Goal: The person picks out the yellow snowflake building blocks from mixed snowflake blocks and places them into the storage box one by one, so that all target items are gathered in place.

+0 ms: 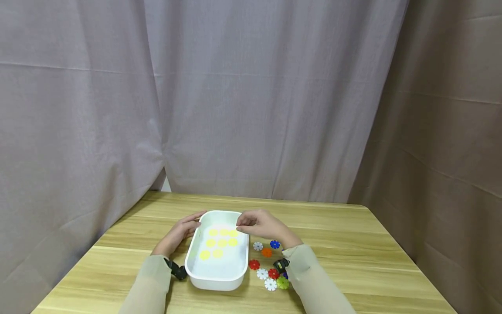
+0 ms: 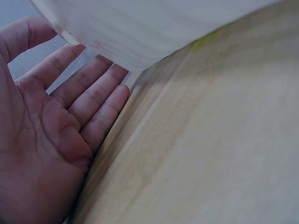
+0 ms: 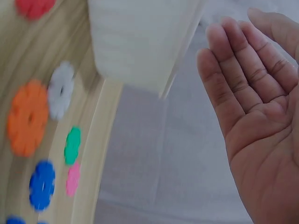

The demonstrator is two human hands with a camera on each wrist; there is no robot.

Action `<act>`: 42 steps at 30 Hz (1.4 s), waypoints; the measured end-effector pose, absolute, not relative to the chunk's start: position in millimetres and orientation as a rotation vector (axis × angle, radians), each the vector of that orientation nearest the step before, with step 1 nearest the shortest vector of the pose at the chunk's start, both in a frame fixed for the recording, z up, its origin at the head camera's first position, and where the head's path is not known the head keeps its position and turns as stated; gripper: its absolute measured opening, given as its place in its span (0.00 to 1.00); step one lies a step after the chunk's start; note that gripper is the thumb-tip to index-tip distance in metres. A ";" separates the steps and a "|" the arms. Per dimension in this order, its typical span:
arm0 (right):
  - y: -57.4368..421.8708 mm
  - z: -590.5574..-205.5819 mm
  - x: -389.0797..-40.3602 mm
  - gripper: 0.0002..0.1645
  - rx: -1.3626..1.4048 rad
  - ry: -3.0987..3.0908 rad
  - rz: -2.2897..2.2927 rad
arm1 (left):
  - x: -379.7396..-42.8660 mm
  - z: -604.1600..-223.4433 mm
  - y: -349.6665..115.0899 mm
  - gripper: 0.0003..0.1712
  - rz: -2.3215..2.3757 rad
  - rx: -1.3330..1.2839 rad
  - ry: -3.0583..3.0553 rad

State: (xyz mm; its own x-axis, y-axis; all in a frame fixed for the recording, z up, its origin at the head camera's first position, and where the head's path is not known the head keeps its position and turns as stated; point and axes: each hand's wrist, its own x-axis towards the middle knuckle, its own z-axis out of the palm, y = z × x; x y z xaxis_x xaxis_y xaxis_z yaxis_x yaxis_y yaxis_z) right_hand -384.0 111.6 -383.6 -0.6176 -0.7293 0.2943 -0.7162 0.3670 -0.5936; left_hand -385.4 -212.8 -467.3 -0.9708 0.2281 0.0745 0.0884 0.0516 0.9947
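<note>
A white rectangular tray [image 1: 215, 284] stands on the table with several yellow round pieces [image 1: 222, 243] lying in it. My left hand [image 1: 179, 234] is at the tray's left side, fingers extended; in the left wrist view its fingertips reach the tray wall [image 2: 117, 37]. Over the far right corner of the tray is my right hand [image 1: 262, 224], fingers slightly bent. The right wrist view shows its palm [image 3: 266, 126] with nothing visible in it, apart from the tray's outer wall [image 3: 135, 42].
Notched plastic discs lie right of the tray, among them an orange disc [image 1: 266, 252], a red disc [image 1: 254, 264], a blue disc [image 1: 275, 244] and a lime disc [image 1: 283, 282]. Green [image 3: 72, 145] and pink [image 3: 73, 179] discs show beyond. A curtain [image 1: 255, 109] hangs behind the table.
</note>
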 end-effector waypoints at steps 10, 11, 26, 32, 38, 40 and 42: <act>157.7 -385.5 -390.1 0.09 -1.246 2.589 -1.177 | -385.4 -468.0 -212.4 0.31 2.069 0.334 2.184; 162.0 -385.8 -390.3 0.09 -1.243 2.590 -1.175 | -385.1 -467.6 -212.5 0.31 2.073 0.326 2.177; 218.3 -404.0 -372.4 0.09 -1.222 2.360 -0.950 | -384.3 -465.6 -211.4 0.29 2.084 0.337 2.152; 224.6 -407.2 -352.9 0.13 -1.192 2.265 -0.869 | -384.4 -463.3 -210.6 0.29 2.067 0.342 2.169; 225.3 -413.9 -342.0 0.17 -1.132 2.207 -0.837 | -384.8 -464.6 -211.2 0.28 2.058 0.328 2.181; 224.4 -415.3 -339.8 0.16 -1.115 2.226 -0.815 | -384.6 -464.9 -211.6 0.28 2.057 0.335 2.180; 223.3 -416.0 -337.9 0.16 -1.117 2.259 -0.788 | -384.1 -465.0 -211.7 0.28 2.063 0.339 2.172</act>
